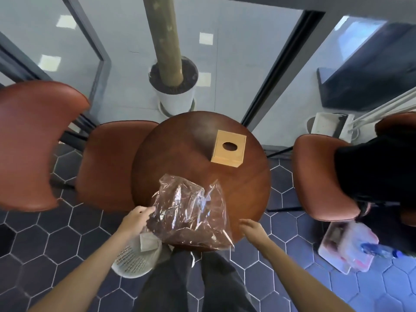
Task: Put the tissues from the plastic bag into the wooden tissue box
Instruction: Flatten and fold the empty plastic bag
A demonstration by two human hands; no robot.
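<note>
Barely begun: the left hand (137,218) pinches the clear plastic bag (191,212) at the table's (247,190) near edge, the right hand (252,228) hovers open beside it, and the wooden box (228,148) sits untouched farther back.

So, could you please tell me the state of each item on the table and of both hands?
plastic bag: crumpled, lying on table, no tissues visible inside
wooden tissue box: closed, upright, oval slot empty
left hand: gripping bag's edge
right hand: open, beside bag
</note>
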